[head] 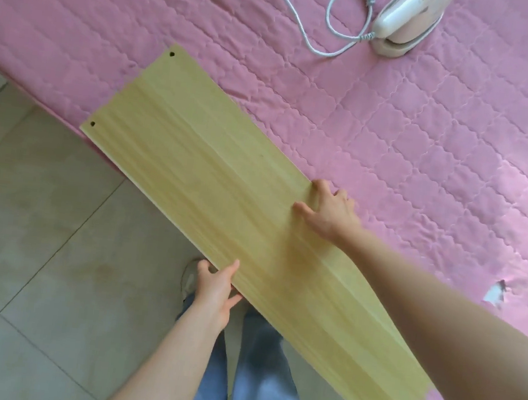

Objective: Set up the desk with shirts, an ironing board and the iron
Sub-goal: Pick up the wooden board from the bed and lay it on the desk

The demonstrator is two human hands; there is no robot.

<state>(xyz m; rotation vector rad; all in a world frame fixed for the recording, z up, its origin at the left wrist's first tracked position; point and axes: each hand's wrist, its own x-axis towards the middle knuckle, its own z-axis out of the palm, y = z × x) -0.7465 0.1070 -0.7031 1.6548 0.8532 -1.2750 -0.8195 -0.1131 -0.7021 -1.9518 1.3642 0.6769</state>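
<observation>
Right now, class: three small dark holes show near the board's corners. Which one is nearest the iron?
The hole at the far corner of the wooden board, over the pink quilt. It is closest to the white iron; the others sit toward the floor side.

A pink quilted cover (428, 136), stitched in a scalloped lattice pattern and lightly wrinkled, spreads over the counter across the upper and right part of the view. Near its right side a small tear (496, 292) shows a pale layer underneath. Below and to the left lies a floor of large beige-grey tiles (37, 240) with thin dark grout lines and faint brownish stains. Soft, even daylight falls over everything, casting no hard shadows.
</observation>
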